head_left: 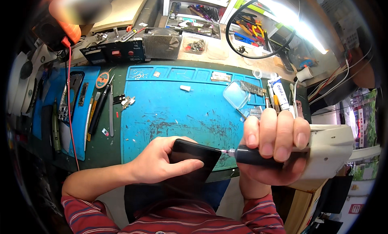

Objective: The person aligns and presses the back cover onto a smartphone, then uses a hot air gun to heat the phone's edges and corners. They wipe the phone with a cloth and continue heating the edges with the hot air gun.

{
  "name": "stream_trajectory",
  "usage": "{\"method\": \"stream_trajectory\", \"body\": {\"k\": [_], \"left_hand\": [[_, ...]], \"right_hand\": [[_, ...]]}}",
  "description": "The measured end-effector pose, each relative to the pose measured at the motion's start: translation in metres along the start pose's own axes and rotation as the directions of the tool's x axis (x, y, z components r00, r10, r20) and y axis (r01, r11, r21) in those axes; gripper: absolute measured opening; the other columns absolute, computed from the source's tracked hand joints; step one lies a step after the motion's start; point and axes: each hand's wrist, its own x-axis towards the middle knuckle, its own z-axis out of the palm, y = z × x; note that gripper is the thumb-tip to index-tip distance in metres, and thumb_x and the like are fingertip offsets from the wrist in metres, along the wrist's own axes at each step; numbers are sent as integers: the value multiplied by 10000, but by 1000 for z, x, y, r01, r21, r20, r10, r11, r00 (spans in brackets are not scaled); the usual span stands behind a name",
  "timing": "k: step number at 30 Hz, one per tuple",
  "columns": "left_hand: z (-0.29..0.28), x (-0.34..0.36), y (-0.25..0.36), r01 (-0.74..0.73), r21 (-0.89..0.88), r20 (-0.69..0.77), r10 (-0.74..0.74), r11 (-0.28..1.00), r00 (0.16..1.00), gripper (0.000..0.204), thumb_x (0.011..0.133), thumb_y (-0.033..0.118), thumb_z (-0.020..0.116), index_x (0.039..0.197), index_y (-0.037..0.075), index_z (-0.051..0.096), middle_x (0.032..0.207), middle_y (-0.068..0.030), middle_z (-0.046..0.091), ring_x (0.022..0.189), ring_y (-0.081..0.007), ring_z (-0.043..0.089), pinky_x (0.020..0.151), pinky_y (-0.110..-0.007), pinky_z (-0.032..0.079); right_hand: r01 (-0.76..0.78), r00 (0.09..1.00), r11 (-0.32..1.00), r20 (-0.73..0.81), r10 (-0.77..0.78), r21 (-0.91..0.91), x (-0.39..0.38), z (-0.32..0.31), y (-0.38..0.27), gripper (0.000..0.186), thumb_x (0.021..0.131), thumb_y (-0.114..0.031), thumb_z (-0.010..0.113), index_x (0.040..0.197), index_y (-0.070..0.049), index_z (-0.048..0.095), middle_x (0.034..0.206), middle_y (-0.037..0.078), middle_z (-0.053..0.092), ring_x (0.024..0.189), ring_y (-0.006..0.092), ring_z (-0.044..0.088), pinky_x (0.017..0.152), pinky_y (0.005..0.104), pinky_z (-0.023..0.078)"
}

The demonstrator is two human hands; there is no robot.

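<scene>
A black smartphone is gripped in my left hand, its thumb lying across the dark glossy face. My right hand wraps round the thick black handle of a screwdriver. The driver lies almost level, and its thin tip meets the phone's right edge near the upper corner. Too small to make out is any screw at that spot. Both hands are above the near edge of a blue work mat.
A white plug-like piece and a clear plastic lid lie on the mat. An opened phone and tweezers are to the left. Beyond my right hand stands a cream-coloured block. A black cable loops above the back right.
</scene>
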Motion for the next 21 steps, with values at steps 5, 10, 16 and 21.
{"method": "stream_trajectory", "body": {"k": [5,10,16,21], "left_hand": [[1,2,0,5,-2,6,-5,1000,1000,269,863,144,692,1071,-6,609,923,-19,651,831,-64,581,734,-237,491],[-1,1,0,7,24,18,-8,1000,1000,269,861,144,694,1069,-6,611,925,-19,652,828,-63,581,732,-234,489],[0,3,1,10,38,18,-11,999,1000,275,860,149,697,1072,-5,614,919,-17,653,824,-62,581,724,-230,488],[1,3,-1,-13,78,6,12,997,1000,287,858,160,700,1075,-8,617,904,-24,663,814,-66,585,720,-235,490]], "right_hand": [[-28,1000,999,3,28,-38,-1,1,2,217,880,-245,660,997,-141,510,836,-15,539,792,141,508,752,327,437],[-53,999,999,-4,53,-7,0,-1,3,230,875,-254,670,1000,-147,511,833,-19,541,799,142,511,754,329,439],[-83,996,996,-42,83,-7,-2,1,4,243,871,-266,677,1003,-150,508,838,-20,543,802,140,513,760,330,439],[-78,996,997,-41,77,-17,-2,3,6,235,878,-276,667,999,-154,508,838,-22,540,797,136,508,755,330,437]]}}
